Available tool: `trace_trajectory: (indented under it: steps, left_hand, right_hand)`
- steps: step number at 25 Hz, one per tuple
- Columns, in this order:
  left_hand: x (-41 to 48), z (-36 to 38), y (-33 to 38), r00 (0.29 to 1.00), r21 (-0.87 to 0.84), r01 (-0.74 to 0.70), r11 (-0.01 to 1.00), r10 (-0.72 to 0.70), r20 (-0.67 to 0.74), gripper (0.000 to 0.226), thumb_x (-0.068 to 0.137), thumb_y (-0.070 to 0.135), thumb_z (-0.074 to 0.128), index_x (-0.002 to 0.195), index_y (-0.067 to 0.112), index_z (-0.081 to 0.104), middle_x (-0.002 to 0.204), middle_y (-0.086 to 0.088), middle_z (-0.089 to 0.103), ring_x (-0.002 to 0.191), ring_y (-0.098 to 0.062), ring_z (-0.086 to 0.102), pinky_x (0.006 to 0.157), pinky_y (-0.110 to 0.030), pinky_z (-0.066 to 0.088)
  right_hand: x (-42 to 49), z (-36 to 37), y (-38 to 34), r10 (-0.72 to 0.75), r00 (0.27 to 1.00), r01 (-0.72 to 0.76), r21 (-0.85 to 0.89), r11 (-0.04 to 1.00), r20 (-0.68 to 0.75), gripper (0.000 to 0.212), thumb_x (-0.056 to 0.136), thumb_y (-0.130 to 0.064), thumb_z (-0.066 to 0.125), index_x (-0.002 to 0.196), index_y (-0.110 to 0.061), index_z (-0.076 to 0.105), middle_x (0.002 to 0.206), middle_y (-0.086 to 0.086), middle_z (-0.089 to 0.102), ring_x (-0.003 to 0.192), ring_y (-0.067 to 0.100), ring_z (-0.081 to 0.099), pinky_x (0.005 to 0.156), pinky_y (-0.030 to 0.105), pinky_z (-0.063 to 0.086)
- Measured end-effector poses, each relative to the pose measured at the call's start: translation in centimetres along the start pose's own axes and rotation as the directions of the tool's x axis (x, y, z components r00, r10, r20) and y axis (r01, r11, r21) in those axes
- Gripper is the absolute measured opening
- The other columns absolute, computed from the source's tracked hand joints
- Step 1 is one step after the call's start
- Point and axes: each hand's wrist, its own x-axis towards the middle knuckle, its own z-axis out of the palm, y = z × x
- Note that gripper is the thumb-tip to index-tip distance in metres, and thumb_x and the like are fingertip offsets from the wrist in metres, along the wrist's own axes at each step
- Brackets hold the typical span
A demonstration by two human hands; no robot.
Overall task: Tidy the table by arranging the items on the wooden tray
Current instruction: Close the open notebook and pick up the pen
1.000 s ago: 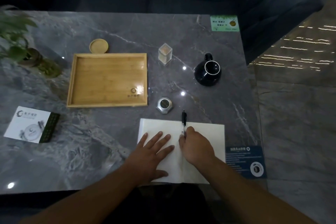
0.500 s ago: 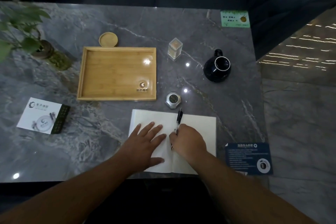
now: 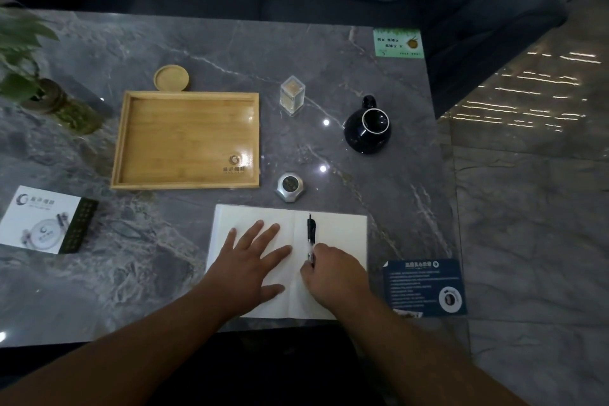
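An empty wooden tray (image 3: pixel 184 102) lies on the grey marble table. An open white notebook (image 3: pixel 339 231) sits at the table's near edge. My left hand (image 3: pixel 250 260) rests flat on its left page, fingers spread. My right hand (image 3: pixel 333 273) pinches the lower end of a black pen (image 3: pixel 311 231) lying along the notebook's fold. Around the tray are a round wooden coaster (image 3: pixel 171 77), a clear toothpick box (image 3: pixel 292 95), a black teapot (image 3: pixel 367 127) and a small silver gadget (image 3: pixel 290 186).
A potted plant (image 3: pixel 43 92) stands at the left edge. A white booklet (image 3: pixel 39 217) with a dark strip lies front left, a blue card (image 3: pixel 425 287) front right, a green card (image 3: pixel 398 43) at the far right corner. A sofa with cushions lies beyond.
My right hand has slid back toward me along the pen, which now lies wholly on the notebook. The left hand stays flat on the page. The camera shifted slightly.
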Motion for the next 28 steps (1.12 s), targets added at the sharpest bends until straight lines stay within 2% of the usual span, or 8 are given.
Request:
trace_trajectory:
  steps: [4,12,15,17,21,23,26,28]
  left_hand:
    - [0.4,0.3,0.6,1.0,0.027,0.005,1.0,-0.006,0.026,0.078,0.091,0.075,0.038,0.157,0.056,0.001,0.174,-0.002,-0.015,0.159,-0.032,-0.017,0.122,-0.068,0.001]
    - [0.6,0.3,0.8,0.999,0.028,0.034,0.999,-0.034,0.012,0.08,0.087,0.074,0.041,0.156,0.056,0.005,0.175,-0.003,-0.008,0.16,-0.033,-0.013,0.121,-0.07,0.006]
    - [0.2,0.4,0.9,0.999,0.023,0.034,0.999,-0.034,-0.004,0.078,0.087,0.074,0.043,0.156,0.057,0.011,0.175,-0.003,-0.006,0.16,-0.034,-0.01,0.121,-0.07,0.007]
    - [0.1,0.5,0.8,0.999,0.011,0.028,1.0,-0.028,-0.035,0.075,0.087,0.072,0.046,0.156,0.057,0.019,0.175,-0.005,0.0,0.161,-0.035,-0.005,0.121,-0.071,0.011]
    - [0.2,0.5,0.9,0.999,0.018,0.033,0.999,-0.033,-0.011,0.075,0.087,0.074,0.04,0.156,0.058,0.014,0.175,-0.003,-0.007,0.16,-0.032,-0.012,0.122,-0.069,0.008]
    - [0.2,0.3,1.0,0.999,0.013,0.033,0.999,-0.033,-0.025,0.075,0.087,0.074,0.042,0.156,0.057,0.018,0.175,-0.003,-0.002,0.161,-0.033,-0.008,0.122,-0.07,0.011]
    - [0.2,0.2,1.0,0.999,0.016,0.038,0.999,-0.037,-0.032,0.074,0.086,0.073,0.045,0.155,0.057,0.022,0.175,-0.004,0.004,0.161,-0.033,-0.003,0.121,-0.07,0.015]
    - [0.2,0.2,1.0,0.999,0.021,0.041,0.999,-0.041,-0.022,0.075,0.086,0.074,0.044,0.155,0.058,0.02,0.175,-0.003,0.001,0.161,-0.032,-0.005,0.121,-0.069,0.013]
  right_hand:
    - [0.0,-0.3,1.5,0.034,0.999,-0.034,0.007,0.999,0.02,0.024,0.092,-0.047,0.042,0.093,-0.027,0.056,0.085,-0.006,0.062,0.081,0.017,0.064,0.071,0.035,0.052]
    - [-0.2,-1.9,4.4,0.066,0.998,-0.066,0.012,0.998,0.012,0.02,0.094,-0.041,0.043,0.091,-0.024,0.052,0.091,0.001,0.066,0.083,0.022,0.064,0.068,0.033,0.042]
    - [-0.4,-2.3,5.5,0.083,0.997,-0.083,0.012,0.997,0.003,0.02,0.096,-0.04,0.044,0.086,-0.024,0.048,0.084,-0.001,0.056,0.074,0.019,0.055,0.066,0.032,0.039]
    - [-0.4,-2.6,6.2,0.099,0.995,-0.099,0.011,0.995,-0.006,0.019,0.096,-0.041,0.044,0.086,-0.024,0.047,0.082,-0.003,0.055,0.072,0.018,0.052,0.065,0.033,0.039]
    - [-0.7,-3.2,7.5,0.135,0.99,-0.135,0.006,0.991,-0.03,0.021,0.096,-0.042,0.044,0.089,-0.024,0.052,0.09,0.002,0.066,0.074,0.018,0.057,0.066,0.033,0.043]
    - [-0.9,-3.5,8.0,0.151,0.988,-0.151,0.008,0.988,-0.042,0.024,0.097,-0.042,0.045,0.093,-0.022,0.057,0.092,0.004,0.069,0.076,0.019,0.059,0.068,0.033,0.045]
    - [-1.3,-4.1,8.8,0.169,0.985,-0.167,0.047,0.985,-0.042,0.024,0.097,-0.041,0.047,0.096,-0.021,0.061,0.092,0.003,0.068,0.081,0.022,0.064,0.07,0.034,0.049]
    - [-1.5,-4.5,9.3,0.179,0.983,-0.175,0.078,0.982,-0.047,0.018,0.098,-0.039,0.049,0.09,-0.023,0.055,0.085,0.0,0.063,0.077,0.019,0.061,0.068,0.033,0.047]
